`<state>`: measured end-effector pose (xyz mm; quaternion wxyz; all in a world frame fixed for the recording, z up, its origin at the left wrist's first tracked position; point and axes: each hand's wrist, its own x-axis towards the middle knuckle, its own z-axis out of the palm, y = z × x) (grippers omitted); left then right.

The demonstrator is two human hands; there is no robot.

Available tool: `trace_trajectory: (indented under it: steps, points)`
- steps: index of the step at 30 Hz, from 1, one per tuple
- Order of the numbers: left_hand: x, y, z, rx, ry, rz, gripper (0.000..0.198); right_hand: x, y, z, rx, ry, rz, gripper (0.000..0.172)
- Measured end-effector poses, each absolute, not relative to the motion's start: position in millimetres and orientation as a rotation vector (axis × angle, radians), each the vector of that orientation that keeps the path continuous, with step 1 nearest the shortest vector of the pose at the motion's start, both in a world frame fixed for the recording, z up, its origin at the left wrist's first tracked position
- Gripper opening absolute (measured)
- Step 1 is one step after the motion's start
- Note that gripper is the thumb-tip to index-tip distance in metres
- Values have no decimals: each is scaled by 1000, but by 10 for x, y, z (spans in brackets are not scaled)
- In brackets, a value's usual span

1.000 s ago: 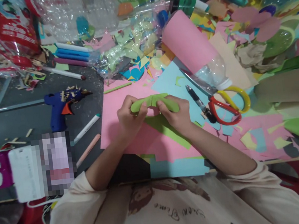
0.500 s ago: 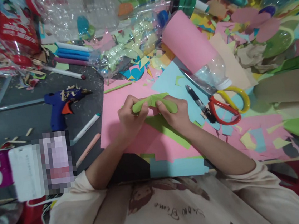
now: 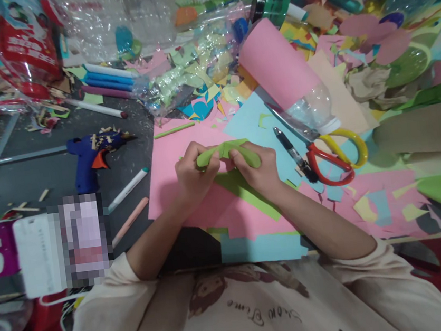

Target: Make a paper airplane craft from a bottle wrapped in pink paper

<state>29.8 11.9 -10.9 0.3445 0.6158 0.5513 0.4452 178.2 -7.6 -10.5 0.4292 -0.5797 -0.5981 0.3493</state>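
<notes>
A folded piece of green paper [image 3: 248,153] with rounded ends is pinched between my two hands, creased near its middle. My left hand [image 3: 194,175] is closed on its left side, thumb on top. My right hand [image 3: 261,171] grips the right side the same way. Beneath them, a flat green paper strip [image 3: 256,196] lies on a pink sheet [image 3: 194,211]. A light blue sheet [image 3: 280,166] sits under my right hand's side. The fingers behind the folded paper are partly hidden.
Scissors with red and yellow handles [image 3: 332,166] and a black pen [image 3: 294,152] lie to the right. Beyond them leans a pink-wrapped bottle [image 3: 272,58]. On the left are a blue glue gun [image 3: 84,159] and several markers [image 3: 127,189]. Paper scraps [image 3: 205,103] and plastic bottles crowd the back.
Almost nothing differs. Both hands keep their grip on the green paper, and its right end has tilted inward very slightly.
</notes>
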Motion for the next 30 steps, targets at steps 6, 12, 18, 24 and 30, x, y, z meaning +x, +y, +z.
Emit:
trace_trajectory:
  steps: [6, 12, 18, 24, 30]
  points:
    - [290, 122, -122, 1659, 1401, 1191, 36, 1785, -65, -100, -1434, -1504, 872, 39]
    - [248, 96, -174, 1496, 1160, 1240, 47, 1792, -63, -97, -1409, -1468, 892, 41]
    - [286, 155, -135, 1370, 1218, 1192, 32, 1796, -53, -81, -1309, -1503, 854, 43]
    - [281, 183, -176, 1379, 1117, 1091, 27, 1822, -48, -156, -1245, -1539, 850, 35]
    - [250, 170, -187, 1377, 1095, 1068, 31, 1839, -49, -172, -1176, -1570, 859, 17]
